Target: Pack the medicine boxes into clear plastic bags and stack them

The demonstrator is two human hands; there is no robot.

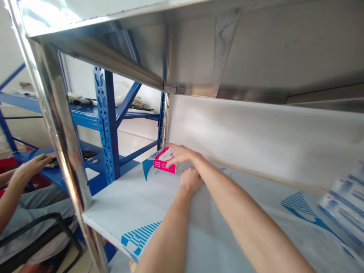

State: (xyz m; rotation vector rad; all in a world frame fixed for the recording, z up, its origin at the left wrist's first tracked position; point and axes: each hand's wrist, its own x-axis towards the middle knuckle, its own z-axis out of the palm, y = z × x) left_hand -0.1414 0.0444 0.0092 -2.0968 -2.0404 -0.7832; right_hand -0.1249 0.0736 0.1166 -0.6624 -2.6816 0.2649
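Note:
A small pink and white box (165, 165) lies at the far left end of the film-covered shelf (136, 197). Over its right side is my right hand (180, 153), its thumb at the front face and its fingers reaching along the back, gripping it. Print on the box is too small to read. My left hand (191, 179) is closed in a fist against the shelf, just below my right wrist and apart from the box. No object shows in that fist.
A metal shelf (256, 49) hangs low overhead. A shiny metal post (61, 125) stands at the left front corner. Blurred white and blue boxes (341, 208) sit at the right. Beyond the post are a blue rack (106, 125) and another person's hand (31, 167).

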